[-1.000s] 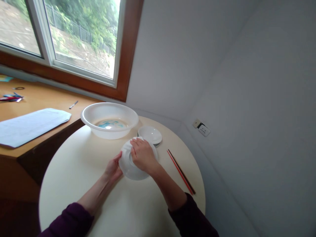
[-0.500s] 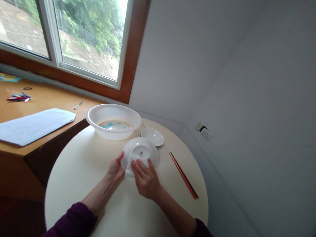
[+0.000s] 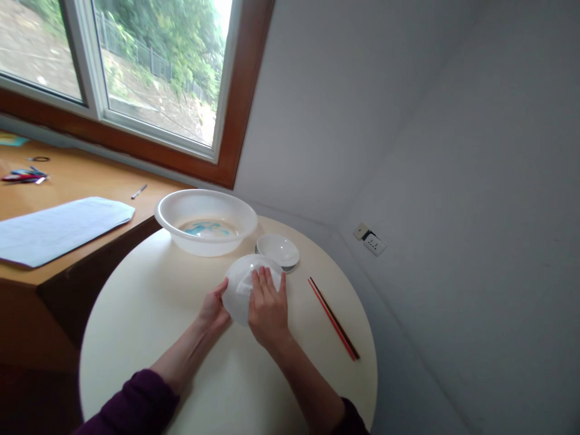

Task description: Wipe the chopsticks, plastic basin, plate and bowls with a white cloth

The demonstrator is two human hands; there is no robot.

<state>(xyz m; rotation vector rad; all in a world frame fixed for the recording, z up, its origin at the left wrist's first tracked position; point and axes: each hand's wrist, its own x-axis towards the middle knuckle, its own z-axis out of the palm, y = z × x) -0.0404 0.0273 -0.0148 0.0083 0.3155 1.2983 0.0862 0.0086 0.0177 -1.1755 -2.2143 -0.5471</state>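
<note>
A white plate [image 3: 236, 305] is held up over the table by my left hand [image 3: 214, 309], whose fingers grip its left edge with the thumb on top. Its underside faces me. My right hand [image 3: 269, 311] presses a thin white cloth [image 3: 245, 285] flat against that underside, fingers stretched over it. Most of the cloth lies under the fingers, and the plate's right side is partly covered by the hand. Just beyond the plate stands a small white dish [image 3: 277, 249], stacked on another piece whose rim shows beneath. To the right lie two chopsticks [image 3: 333, 320], one red and one dark.
A translucent white basin [image 3: 206, 241] with blue marks at its bottom stands at the back of the round table [image 3: 136, 314]. On the wooden desk [image 3: 90, 175] at left are a sheet of paper [image 3: 63, 226], a pen [image 3: 139, 191] and scissors. A wall socket [image 3: 374, 244] is at right.
My right hand has slid the cloth up across the plate's underside, covering the base ring and mark that showed before. My left hand keeps its grip. The whole view has shifted slightly.
</note>
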